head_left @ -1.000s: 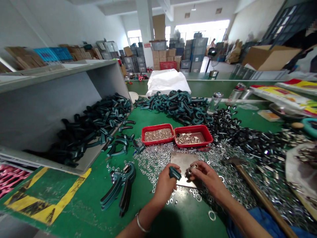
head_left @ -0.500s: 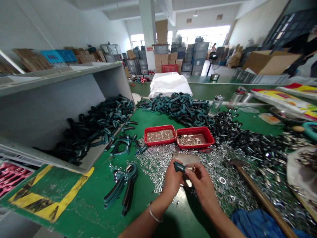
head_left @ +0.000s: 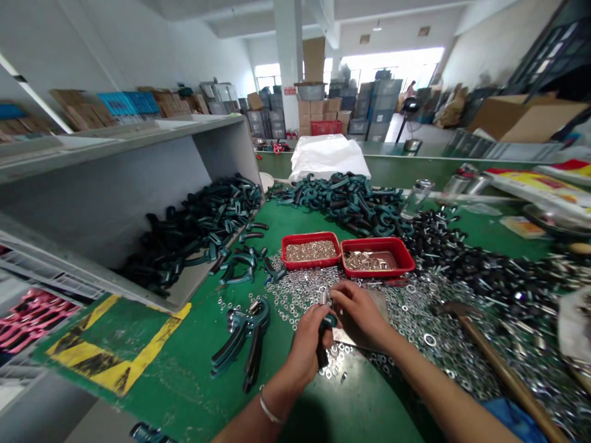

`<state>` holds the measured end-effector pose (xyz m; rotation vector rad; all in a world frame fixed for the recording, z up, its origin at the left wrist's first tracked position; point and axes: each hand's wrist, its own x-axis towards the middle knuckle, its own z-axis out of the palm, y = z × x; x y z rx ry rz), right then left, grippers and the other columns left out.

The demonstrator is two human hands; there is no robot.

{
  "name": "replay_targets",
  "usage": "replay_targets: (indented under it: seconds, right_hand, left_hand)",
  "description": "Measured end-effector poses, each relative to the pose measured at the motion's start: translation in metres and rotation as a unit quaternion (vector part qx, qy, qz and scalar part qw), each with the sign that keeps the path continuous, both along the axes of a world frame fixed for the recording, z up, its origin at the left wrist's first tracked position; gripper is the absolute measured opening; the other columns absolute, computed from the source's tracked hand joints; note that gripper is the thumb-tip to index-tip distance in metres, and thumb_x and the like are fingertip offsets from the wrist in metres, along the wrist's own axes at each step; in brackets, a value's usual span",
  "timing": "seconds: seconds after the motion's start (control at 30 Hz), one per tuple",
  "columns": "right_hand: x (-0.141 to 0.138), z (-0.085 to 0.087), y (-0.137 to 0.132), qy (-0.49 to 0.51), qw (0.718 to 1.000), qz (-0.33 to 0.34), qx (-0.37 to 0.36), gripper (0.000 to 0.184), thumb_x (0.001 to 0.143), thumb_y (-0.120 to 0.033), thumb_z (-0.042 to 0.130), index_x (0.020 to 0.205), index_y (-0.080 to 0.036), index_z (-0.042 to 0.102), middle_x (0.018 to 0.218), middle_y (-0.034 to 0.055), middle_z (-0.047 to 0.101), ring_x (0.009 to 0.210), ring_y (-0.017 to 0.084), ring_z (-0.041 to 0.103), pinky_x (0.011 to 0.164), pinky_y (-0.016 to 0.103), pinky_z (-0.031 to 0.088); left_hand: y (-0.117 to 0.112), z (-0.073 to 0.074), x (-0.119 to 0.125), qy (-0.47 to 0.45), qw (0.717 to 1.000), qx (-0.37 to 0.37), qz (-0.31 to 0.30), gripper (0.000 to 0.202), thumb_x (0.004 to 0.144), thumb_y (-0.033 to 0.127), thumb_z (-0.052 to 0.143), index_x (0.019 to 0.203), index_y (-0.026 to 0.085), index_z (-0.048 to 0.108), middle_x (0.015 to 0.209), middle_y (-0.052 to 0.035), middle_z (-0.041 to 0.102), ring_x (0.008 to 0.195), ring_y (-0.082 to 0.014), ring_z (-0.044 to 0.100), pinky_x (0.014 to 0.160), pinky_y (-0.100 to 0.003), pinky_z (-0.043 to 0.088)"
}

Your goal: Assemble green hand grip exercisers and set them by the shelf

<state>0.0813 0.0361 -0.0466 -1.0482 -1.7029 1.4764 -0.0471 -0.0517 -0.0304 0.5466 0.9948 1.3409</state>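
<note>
My left hand (head_left: 305,341) is closed around a teal-and-black tool handle (head_left: 322,355), which hangs down out of the fist. Above the thumb a small shiny metal coil spring (head_left: 322,298) stands up at the handle's top end. My right hand (head_left: 360,311) is beside it, its thumb and forefinger pinched together close to the spring; whatever they grip is hidden. To the left, a teal-and-black hand tool with two handles (head_left: 244,335) lies on the green table. Under and behind my hands are a flat metal plate (head_left: 381,307) and scattered metal rings (head_left: 295,295).
Two red trays (head_left: 310,266) of small metal parts stand beyond my hands. Teal handles lie piled (head_left: 351,197) at the back and in a grey shelf box (head_left: 217,138). At right are a hammer (head_left: 501,363), black-headed bolts (head_left: 466,252) and a blue cloth (head_left: 517,418).
The handle has turned from lying across to upright, so its spring points up. My right hand has shifted up beside the spring. The view has swung slightly left.
</note>
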Motion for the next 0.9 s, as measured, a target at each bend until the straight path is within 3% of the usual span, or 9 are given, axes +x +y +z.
replay_targets:
  seconds: [0.07,0.13,0.23,0.4,0.5,0.6,0.73,0.9]
  right_hand:
    - [-0.018,-0.005,0.016,-0.158,0.975,0.0,0.158,0.005,0.089,-0.017,0.059,0.093,-0.017,0.061,0.1,0.007,0.058,0.094,0.02,0.054,0.088,0.033,0.044]
    - [-0.03,-0.011,0.025,-0.28,0.925,0.019,0.257,0.009,0.087,-0.01,0.056,0.092,-0.016,0.06,0.103,0.0098,0.057,0.1,0.023,0.052,0.093,0.036,0.041]
    - [-0.037,-0.016,0.031,-0.331,0.896,0.041,0.293,0.009,0.089,-0.01,0.053,0.094,-0.015,0.059,0.102,0.0124,0.057,0.1,0.026,0.052,0.089,0.038,0.042]
    - [-0.039,-0.011,0.039,-0.359,0.868,0.09,0.332,0.01,0.086,-0.01,0.056,0.091,-0.018,0.059,0.102,0.0102,0.06,0.098,0.024,0.054,0.084,0.032,0.043]
    - [-0.035,-0.004,0.045,-0.35,0.868,0.092,0.34,0.009,0.086,-0.01,0.057,0.087,-0.018,0.059,0.098,0.008,0.062,0.092,0.021,0.056,0.079,0.029,0.044]
    - [-0.022,-0.001,0.044,-0.324,0.882,0.049,0.338,0.009,0.091,-0.013,0.051,0.09,-0.018,0.059,0.098,0.0081,0.062,0.09,0.02,0.058,0.08,0.029,0.044]
    - [0.001,-0.008,0.037,-0.287,0.904,-0.006,0.316,0.011,0.094,-0.018,0.05,0.088,-0.019,0.059,0.09,0.007,0.063,0.086,0.02,0.06,0.081,0.031,0.044]
    - [0.014,-0.016,0.035,-0.245,0.921,-0.076,0.293,0.009,0.091,-0.017,0.051,0.084,-0.02,0.056,0.091,0.008,0.062,0.087,0.022,0.058,0.083,0.034,0.045]
  left_hand:
    - [0.002,0.001,-0.011,0.021,0.997,0.001,0.074,0.032,0.082,0.048,0.067,0.087,0.017,0.058,0.079,0.0011,0.064,0.052,-0.0051,0.048,0.051,-0.018,0.038]
    - [0.002,0.005,-0.024,0.066,0.995,0.006,0.072,0.034,0.08,0.048,0.069,0.094,0.018,0.062,0.089,-0.0008,0.067,0.066,-0.0089,0.058,0.064,-0.02,0.045]
    - [0.002,0.01,-0.036,0.135,0.99,0.021,0.035,0.034,0.081,0.05,0.068,0.093,0.018,0.065,0.091,-0.0031,0.069,0.077,-0.014,0.062,0.072,-0.024,0.048]
    - [0.019,-0.001,-0.026,0.173,0.981,0.021,0.081,0.037,0.079,0.053,0.068,0.09,0.018,0.064,0.075,0.0009,0.066,0.055,-0.0086,0.051,0.057,-0.021,0.039]
    - [0.029,-0.006,-0.018,0.209,0.971,0.038,0.112,0.038,0.084,0.055,0.062,0.091,0.018,0.063,0.073,0.0009,0.065,0.056,-0.01,0.052,0.056,-0.022,0.04]
    - [0.03,-0.003,-0.021,0.239,0.961,0.073,0.121,0.039,0.089,0.055,0.055,0.093,0.018,0.065,0.086,-0.0036,0.07,0.074,-0.0156,0.061,0.069,-0.026,0.047]
    - [0.029,0.0,-0.023,0.304,0.942,0.106,0.098,0.036,0.093,0.051,0.05,0.096,0.019,0.066,0.1,-0.0057,0.069,0.095,-0.0193,0.062,0.083,-0.029,0.047]
    - [0.04,-0.003,-0.002,0.324,0.938,0.088,0.084,0.029,0.094,0.048,0.05,0.096,0.02,0.057,0.091,-0.0031,0.065,0.077,-0.0163,0.059,0.073,-0.028,0.048]
